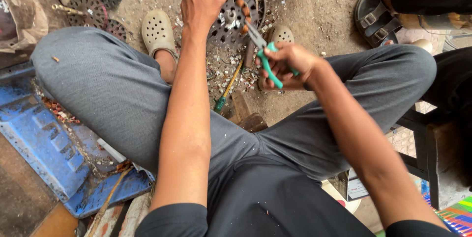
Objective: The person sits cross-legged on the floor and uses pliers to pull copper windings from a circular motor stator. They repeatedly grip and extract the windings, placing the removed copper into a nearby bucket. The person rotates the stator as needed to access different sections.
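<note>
Nearest to us, our right hand (287, 65) squeezes the green-handled metal pliers (263, 53), whose tips bite the copper winding on the round perforated metal motor core (231, 11). Behind the core, our left hand (201, 1) grips its rim. We judge that some winding remains; cut scraps lie below it.

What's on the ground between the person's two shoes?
In the head view, the round motor core held by the left hand, plus scattered metal scraps and a screwdriver.
</note>
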